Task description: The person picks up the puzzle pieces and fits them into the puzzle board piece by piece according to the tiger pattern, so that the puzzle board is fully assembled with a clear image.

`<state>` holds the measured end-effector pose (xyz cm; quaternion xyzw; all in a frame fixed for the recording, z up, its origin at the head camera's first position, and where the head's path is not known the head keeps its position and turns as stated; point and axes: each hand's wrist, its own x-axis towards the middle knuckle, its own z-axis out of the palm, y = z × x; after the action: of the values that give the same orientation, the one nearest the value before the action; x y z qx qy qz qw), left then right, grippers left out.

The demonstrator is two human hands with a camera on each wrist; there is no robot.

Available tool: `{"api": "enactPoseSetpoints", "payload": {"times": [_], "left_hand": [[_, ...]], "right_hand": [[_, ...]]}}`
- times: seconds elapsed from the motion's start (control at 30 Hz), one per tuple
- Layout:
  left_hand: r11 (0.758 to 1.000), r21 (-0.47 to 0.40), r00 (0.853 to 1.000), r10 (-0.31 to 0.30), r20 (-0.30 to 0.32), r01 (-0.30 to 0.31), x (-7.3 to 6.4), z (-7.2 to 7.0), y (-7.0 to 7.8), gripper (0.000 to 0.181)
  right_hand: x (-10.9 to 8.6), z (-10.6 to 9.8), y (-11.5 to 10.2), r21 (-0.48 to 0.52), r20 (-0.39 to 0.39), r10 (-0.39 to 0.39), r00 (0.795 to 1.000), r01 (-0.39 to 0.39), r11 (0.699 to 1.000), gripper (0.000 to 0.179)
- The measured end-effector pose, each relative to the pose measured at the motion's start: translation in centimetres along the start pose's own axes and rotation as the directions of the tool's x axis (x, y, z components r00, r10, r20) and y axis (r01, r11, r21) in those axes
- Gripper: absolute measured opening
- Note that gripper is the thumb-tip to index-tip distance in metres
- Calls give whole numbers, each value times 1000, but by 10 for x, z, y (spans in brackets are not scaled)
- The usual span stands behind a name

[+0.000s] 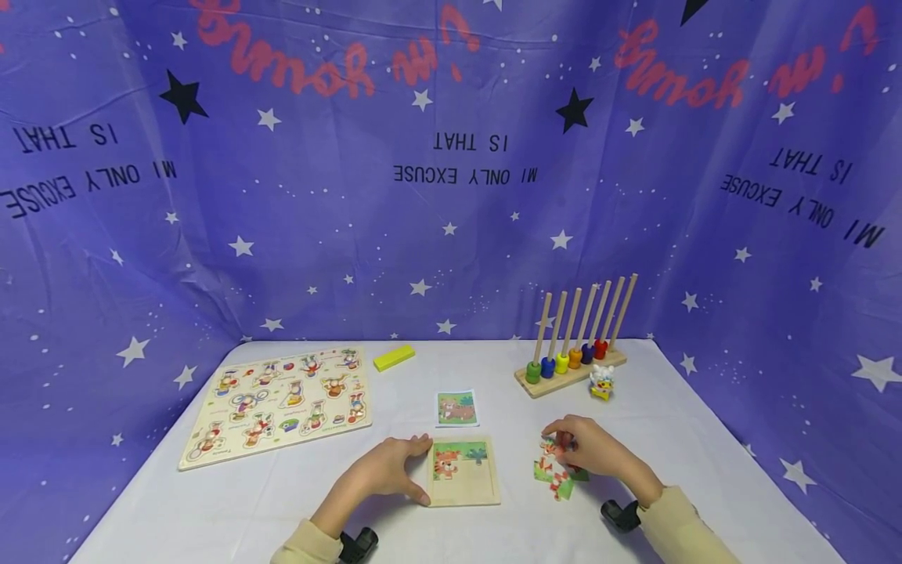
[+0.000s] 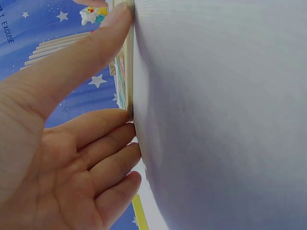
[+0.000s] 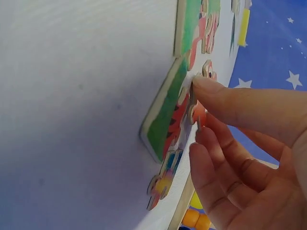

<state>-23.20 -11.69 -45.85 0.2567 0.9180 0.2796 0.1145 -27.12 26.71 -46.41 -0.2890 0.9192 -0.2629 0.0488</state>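
My left hand [image 1: 389, 468] rests at the left side of a square wooden puzzle tray [image 1: 461, 495]. Its thumb touches near the lower corner and its fingertips near the upper corner. Assembled pieces [image 1: 451, 457] in the tray show green leaves and an orange tiger's head. On the right, my right hand [image 1: 592, 446] reaches over a loose pile of puzzle pieces [image 1: 553, 474]. In the right wrist view, its thumb and fingers pinch a red-orange puzzle piece [image 3: 197, 114], while green-edged pieces [image 3: 165, 112] lie beside it on the cloth.
A picture card [image 1: 456, 409] of a tiger lies behind the tray. Back left are a large peg puzzle board [image 1: 282, 450] and a yellow block [image 1: 395, 358]. Back right stands a wooden rod rack [image 1: 539, 385] with coloured beads, a small white-and-yellow figurine [image 1: 602, 382] before it.
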Motion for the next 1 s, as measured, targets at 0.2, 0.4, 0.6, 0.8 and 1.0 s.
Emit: {"api": "enactPoseSetpoints", "payload": {"times": [0.2, 0.4, 0.6, 0.8, 1.0], "left_hand": [[1000, -8, 1000, 7, -4, -7, -1, 0, 0, 90], [1000, -5, 1000, 14, -5, -14, 0, 1, -1, 90], [1000, -9, 1000, 6, -3, -6, 0, 1, -1, 91], [1000, -5, 1000, -6, -2, 6, 0, 2, -2, 91], [1000, -4, 1000, 10, -3, -10, 1, 1, -1, 90]], "right_hand": [[1, 1, -1, 8, -18, 28, 999, -28, 1000, 28], [3, 2, 0, 44, -10, 75, 997, -74, 996, 26], [5, 3, -1, 83, -14, 22, 1000, -21, 996, 21], [10, 4, -7, 67, -51, 3, 999, 0, 998, 17], [15, 8, -16, 74, -99, -22, 995, 30, 997, 20]]}}
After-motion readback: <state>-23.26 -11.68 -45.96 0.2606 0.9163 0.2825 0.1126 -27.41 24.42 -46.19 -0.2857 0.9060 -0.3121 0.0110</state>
